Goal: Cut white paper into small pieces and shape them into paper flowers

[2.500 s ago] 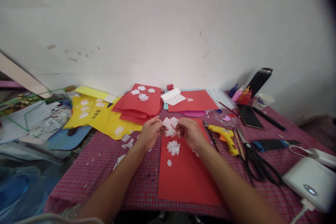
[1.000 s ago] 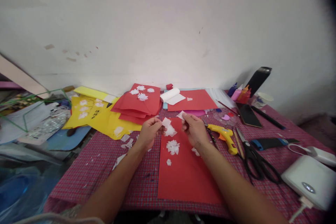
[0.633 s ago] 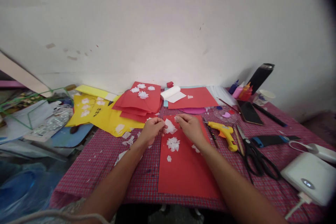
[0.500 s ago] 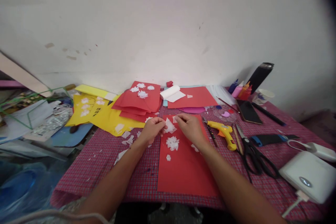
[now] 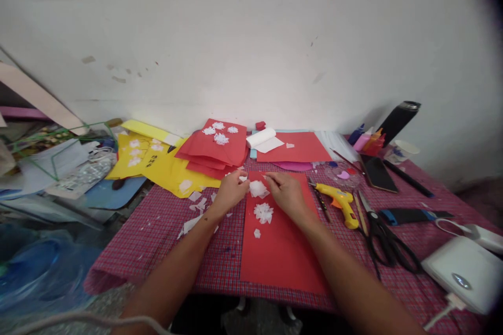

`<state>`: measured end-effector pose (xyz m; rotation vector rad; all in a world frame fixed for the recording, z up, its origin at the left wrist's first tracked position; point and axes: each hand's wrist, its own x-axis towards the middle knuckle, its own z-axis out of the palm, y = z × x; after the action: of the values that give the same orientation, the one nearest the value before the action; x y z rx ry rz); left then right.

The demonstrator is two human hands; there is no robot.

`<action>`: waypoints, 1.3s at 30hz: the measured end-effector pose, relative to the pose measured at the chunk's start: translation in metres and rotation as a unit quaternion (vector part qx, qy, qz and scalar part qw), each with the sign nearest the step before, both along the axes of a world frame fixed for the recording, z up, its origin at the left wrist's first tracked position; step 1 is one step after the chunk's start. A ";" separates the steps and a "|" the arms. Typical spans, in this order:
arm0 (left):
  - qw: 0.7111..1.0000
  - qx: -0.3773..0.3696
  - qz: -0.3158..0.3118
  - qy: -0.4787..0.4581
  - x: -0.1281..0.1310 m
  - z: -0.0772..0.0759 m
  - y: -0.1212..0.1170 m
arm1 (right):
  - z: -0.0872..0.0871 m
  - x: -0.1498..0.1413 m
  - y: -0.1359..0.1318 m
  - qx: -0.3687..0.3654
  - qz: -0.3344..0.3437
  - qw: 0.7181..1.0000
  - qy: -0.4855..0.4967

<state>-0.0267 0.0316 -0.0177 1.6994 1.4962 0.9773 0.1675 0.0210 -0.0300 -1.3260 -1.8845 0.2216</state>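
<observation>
A white crinkled paper piece (image 5: 258, 189) is stretched between my two hands, over the upper part of a red paper sheet (image 5: 281, 261). My left hand (image 5: 232, 189) pinches its left edge, thumb and forefinger together. At its upper right edge, the fingers of my right hand (image 5: 286, 192) are pinched together on the paper, their tips partly hidden. Just below lies a ruffled white paper flower (image 5: 263, 213), flat on the red sheet. Under that flower sits a small white paper bit (image 5: 257, 233).
White scraps (image 5: 195, 196) lie left of the sheet. On the right are a yellow glue gun (image 5: 338, 199), black scissors (image 5: 387, 243), a utility knife (image 5: 408, 216) and a white charger (image 5: 461, 272). Behind are red papers with white flowers (image 5: 220, 138), a paper roll (image 5: 261, 138) and a black flask (image 5: 401, 120).
My right hand has come down beside the white paper piece, whose shape now looks flatter and wider. The whole view has shifted slightly, moving the scene to the right.
</observation>
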 end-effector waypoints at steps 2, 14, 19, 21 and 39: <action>0.999 0.023 0.022 -0.043 -0.006 0.004 0.002 | -0.001 0.000 0.000 0.015 -0.007 1.000 -0.020; 0.990 0.090 0.082 0.076 -0.047 0.008 0.020 | 0.010 -0.010 -0.003 -0.005 0.056 0.978 -0.203; 0.969 0.082 0.030 0.232 -0.049 0.006 0.015 | 0.015 -0.005 -0.014 -0.018 0.077 0.981 -0.175; 0.957 0.076 0.015 0.279 -0.048 0.005 0.014 | 0.016 -0.005 -0.016 -0.012 0.069 0.987 -0.144; 0.979 0.055 0.005 0.198 -0.048 0.015 0.010 | 0.017 -0.007 -0.018 -0.003 0.066 0.997 -0.050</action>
<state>-0.0747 0.0418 -0.0030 2.0573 1.7263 0.7682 0.1606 0.0027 -0.0129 -1.2374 -2.0602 0.2307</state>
